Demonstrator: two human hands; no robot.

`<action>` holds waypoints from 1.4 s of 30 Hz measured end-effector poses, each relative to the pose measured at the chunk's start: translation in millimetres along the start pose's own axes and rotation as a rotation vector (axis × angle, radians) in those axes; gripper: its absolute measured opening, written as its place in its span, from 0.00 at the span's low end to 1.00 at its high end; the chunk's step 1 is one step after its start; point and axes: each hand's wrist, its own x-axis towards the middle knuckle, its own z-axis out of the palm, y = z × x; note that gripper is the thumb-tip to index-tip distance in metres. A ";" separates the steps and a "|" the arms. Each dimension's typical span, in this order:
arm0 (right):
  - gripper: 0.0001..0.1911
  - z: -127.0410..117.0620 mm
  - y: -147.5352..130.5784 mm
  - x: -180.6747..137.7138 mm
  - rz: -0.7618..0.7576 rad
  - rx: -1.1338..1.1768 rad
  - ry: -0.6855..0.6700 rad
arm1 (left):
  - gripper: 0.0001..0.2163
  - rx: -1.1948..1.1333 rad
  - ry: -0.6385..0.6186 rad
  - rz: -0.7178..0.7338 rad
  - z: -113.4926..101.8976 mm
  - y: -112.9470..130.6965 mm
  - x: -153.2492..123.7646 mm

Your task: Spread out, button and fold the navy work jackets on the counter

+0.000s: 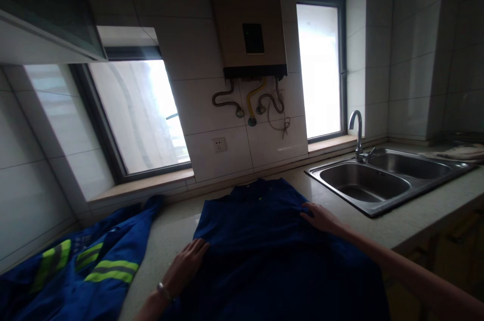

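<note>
A dark blue work jacket (260, 255) lies spread on the counter in front of me, its collar end toward the wall and its lower part hanging out of view in shadow. At its left edge rests my left hand (189, 258), fingers stretched out and fingertips on the cloth; a metal bracelet circles the wrist. On the upper right edge lies my right hand (321, 216), with thumb and fingers apart against the fabric. To the left lies a second blue garment (109, 245) with yellow-green and grey reflective bands, touched by neither hand.
A double-bowl steel sink (366, 180) with a curved faucet (357, 134) is set into the pale counter (423, 205) at right. A light cloth (463, 152) lies beyond it. A water heater (249, 18) with pipes hangs between two windows. A cabinet (45, 13) overhangs at upper left.
</note>
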 end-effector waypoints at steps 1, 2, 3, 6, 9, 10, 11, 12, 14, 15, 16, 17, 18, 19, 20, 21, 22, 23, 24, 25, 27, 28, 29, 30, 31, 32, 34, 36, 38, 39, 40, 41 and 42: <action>0.20 -1.5 -5.3 -1.3 -0.011 -0.039 0.017 | 0.20 -0.015 -0.009 0.024 -4.1 3.8 1.0; 0.19 -2.3 -8.6 -2.3 -0.020 -0.069 0.030 | 0.18 -0.027 -0.014 0.043 -8.0 6.9 1.1; 0.18 -2.3 -9.9 -3.2 -0.029 -0.093 0.035 | 0.17 -0.034 -0.020 0.059 -11.3 9.4 0.2; 0.17 1.4 -5.3 -6.2 -0.055 -0.178 -0.016 | 0.17 -0.029 -0.071 0.080 -18.2 15.7 -6.9; 0.16 4.9 -1.1 -10.2 -0.034 -0.283 -0.081 | 0.18 -0.020 -0.128 0.049 -26.0 24.5 -13.1; 0.16 4.2 -2.7 -11.7 -0.038 -0.300 -0.059 | 0.18 -0.027 -0.141 0.033 -29.7 28.4 -13.6; 0.17 2.4 -6.5 -13.3 -0.060 -0.304 -0.016 | 0.18 -0.038 -0.151 0.018 -34.0 32.6 -13.0; 0.19 -0.5 -12.4 -15.0 -0.100 -0.294 0.033 | 0.18 -0.052 -0.158 0.011 -38.7 37.2 -11.5; 0.23 -7.7 -29.2 -19.6 -0.243 -0.249 0.076 | 0.19 -0.081 -0.164 0.013 -47.7 47.5 -6.5; 0.25 -11.0 -39.1 -22.5 -0.332 -0.223 0.054 | 0.19 -0.095 -0.162 0.020 -51.7 53.0 -3.4; 0.27 -13.2 -49.2 -26.1 -0.421 -0.196 0.011 | 0.19 -0.110 -0.160 0.031 -54.9 58.6 -0.2; 0.28 -14.1 -58.8 -30.2 -0.503 -0.174 -0.045 | 0.19 -0.127 -0.160 0.047 -57.4 64.2 2.8; 0.27 -13.3 -67.3 -34.9 -0.566 -0.162 -0.100 | 0.19 -0.141 -0.162 0.061 -59.1 69.5 5.5; 0.23 -10.9 -74.5 -40.0 -0.603 -0.167 -0.142 | 0.18 -0.151 -0.164 0.071 -59.7 74.4 7.7; 0.17 -7.2 -80.0 -45.6 -0.614 -0.188 -0.165 | 0.16 -0.154 -0.166 0.077 -59.5 78.7 9.3; 0.12 -2.4 -84.0 -51.3 -0.612 -0.221 -0.174 | 0.15 -0.149 -0.169 0.076 -58.4 82.3 10.3; 0.11 2.7 -86.5 -57.2 -0.607 -0.256 -0.174 | 0.14 -0.136 -0.169 0.067 -56.6 85.2 10.7; 0.12 7.4 -87.9 -62.9 -0.600 -0.285 -0.169 | 0.15 -0.121 -0.167 0.056 -54.4 87.4 10.6; 0.12 11.0 -88.6 -68.2 -0.586 -0.292 -0.162 | 0.15 -0.106 -0.164 0.046 -52.1 89.0 10.0; 0.11 13.0 -88.8 -72.9 -0.568 -0.273 -0.161 | 0.16 -0.100 -0.162 0.040 -50.2 90.1 9.1; 0.06 10.9 -88.9 -79.2 -0.521 -0.178 -0.190 | 0.15 -0.127 -0.158 0.036 -48.5 90.8 7.2; 0.07 6.8 -89.1 -80.3 -0.492 -0.123 -0.219 | 0.15 -0.159 -0.158 0.038 -49.0 90.5 6.7; 0.10 1.4 -89.5 -79.7 -0.465 -0.071 -0.247 | 0.14 -0.199 -0.157 0.035 -50.0 89.7 6.9; 0.13 -4.6 -89.8 -77.7 -0.441 -0.030 -0.263 | 0.13 -0.244 -0.158 0.025 -51.3 88.2 7.9; 0.14 -10.4 -90.1 -74.3 -0.418 -0.001 -0.258 | 0.12 -0.291 -0.156 0.005 -52.3 86.0 9.9; 0.15 -15.2 -90.0 -70.1 -0.393 0.016 -0.229 | 0.12 -0.332 -0.150 -0.022 -52.4 83.1 12.8; 0.19 -19.7 -88.0 -61.3 -0.351 0.011 -0.137 | 0.12 -0.370 -0.110 -0.099 -47.7 74.5 20.2; 0.25 -16.7 -82.8 -55.6 -0.337 -0.038 -0.109 | 0.15 -0.301 -0.044 -0.187 -35.4 62.3 26.6; 0.34 -8.5 -75.0 -54.8 -0.331 -0.090 -0.173 | 0.19 -0.155 -0.021 -0.284 -17.4 47.3 28.5; 0.37 -3.7 -70.8 -55.9 -0.324 -0.105 -0.219 | 0.22 -0.092 -0.049 -0.331 -8.0 39.4 27.4; 0.39 0.8 -66.9 -57.4 -0.314 -0.113 -0.261 | 0.25 -0.054 -0.104 -0.359 0.8 31.8 25.4; 0.39 4.8 -63.7 -59.0 -0.303 -0.116 -0.293 | 0.27 -0.041 -0.177 -0.376 8.3 24.9 22.9; 0.39 8.0 -61.4 -60.2 -0.292 -0.117 -0.314 | 0.28 -0.047 -0.251 -0.391 14.0 19.0 20.5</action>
